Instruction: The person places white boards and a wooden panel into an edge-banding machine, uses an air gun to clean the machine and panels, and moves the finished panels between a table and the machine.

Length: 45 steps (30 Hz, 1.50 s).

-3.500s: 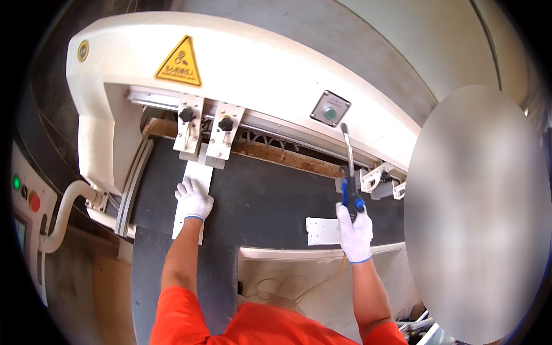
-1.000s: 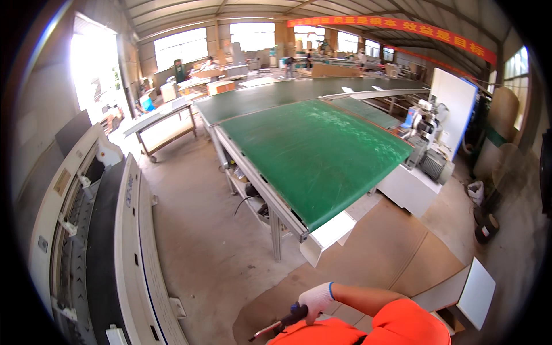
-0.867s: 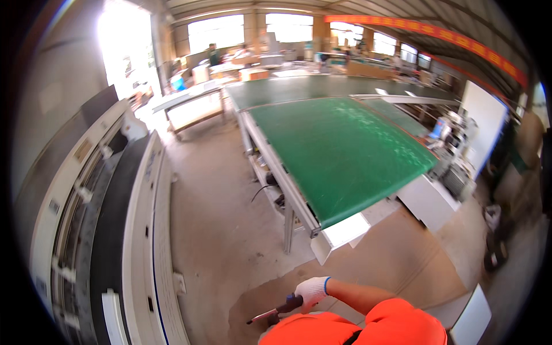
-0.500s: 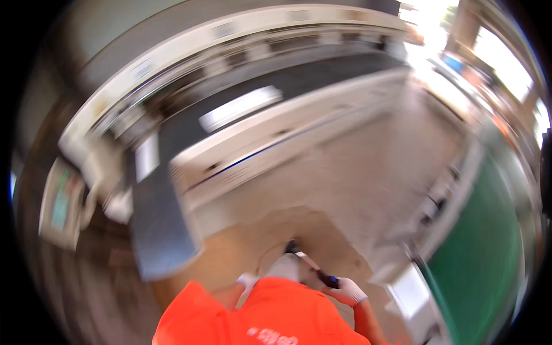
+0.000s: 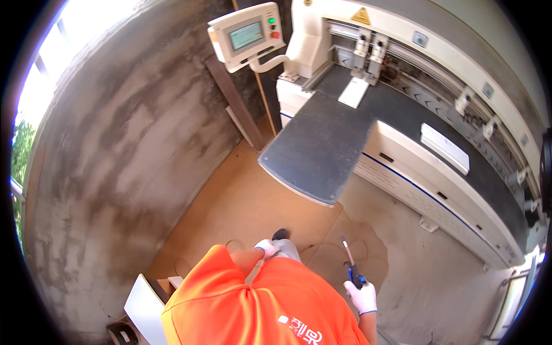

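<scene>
The right hand (image 5: pixel 362 298) wraps an air gun (image 5: pixel 353 271) jutting ahead, likely light, stiff, best held by its handle (image 5: pixel 358 282); the left hand's (image 5: pixel 267 248) hold is unclear.

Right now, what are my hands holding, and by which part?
Your right hand grips the black-and-blue tool by its handle end, opposite the metal tip; nothing shows in your left hand.

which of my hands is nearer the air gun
Right: your right hand grips the air gun; your left hand is away to its left, by the grey trouser leg.
</scene>
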Available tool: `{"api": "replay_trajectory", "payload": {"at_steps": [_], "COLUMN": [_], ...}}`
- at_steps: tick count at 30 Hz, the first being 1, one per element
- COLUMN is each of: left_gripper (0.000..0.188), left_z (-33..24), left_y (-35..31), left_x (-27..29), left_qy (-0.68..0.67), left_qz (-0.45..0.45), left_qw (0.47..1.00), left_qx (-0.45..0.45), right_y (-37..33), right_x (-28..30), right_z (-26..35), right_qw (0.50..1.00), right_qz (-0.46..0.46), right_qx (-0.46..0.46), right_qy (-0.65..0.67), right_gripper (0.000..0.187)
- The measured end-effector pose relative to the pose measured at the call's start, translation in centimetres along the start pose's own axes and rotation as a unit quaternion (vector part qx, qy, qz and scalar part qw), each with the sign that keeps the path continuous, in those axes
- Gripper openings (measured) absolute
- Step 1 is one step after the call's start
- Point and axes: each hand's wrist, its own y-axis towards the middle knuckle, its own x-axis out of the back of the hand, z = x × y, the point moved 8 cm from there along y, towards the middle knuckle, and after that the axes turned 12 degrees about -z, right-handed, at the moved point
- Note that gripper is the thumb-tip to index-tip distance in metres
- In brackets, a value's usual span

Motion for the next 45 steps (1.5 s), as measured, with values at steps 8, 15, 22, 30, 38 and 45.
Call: {"api": "replay_trajectory", "payload": {"at_steps": [8,15,22,30,38,45], "left_gripper": [0.056,0.032,0.058,0.049,0.065,0.062], "left_z": [12.1,19.3,10.9,12.0,14.7,14.7], "left_y": [10.9,24.9,28.7,48.1,75.5,81.3], "left_x": [8.2,22.5,36.8,50.9,58.3,55.3], "left_qy": [0.106,-0.047,-0.146,-0.047,0.119,0.182], "left_qz": [0.071,-0.140,-0.195,-0.416,-0.399,-0.386], "left_qw": [0.990,0.988,0.970,0.907,0.906,0.904], "left_qx": [0.060,0.047,0.024,-0.042,-0.077,-0.024], "right_y": [6.8,8.3,13.9,20.1,20.5,19.9], "right_x": [-7.1,-18.3,-25.1,-32.2,-34.1,-34.6], "right_z": [11.1,23.4,32.5,40.5,40.1,38.4], "right_qw": [0.979,0.993,0.974,0.939,0.912,0.900], "right_qz": [-0.072,0.042,0.142,0.142,0.038,-0.057], "right_qx": [-0.096,0.093,-0.085,-0.098,-0.263,-0.284], "right_qy": [0.167,0.055,0.156,0.296,0.313,0.327], "right_gripper": [0.025,0.035,0.022,0.024,0.032,0.036]}}
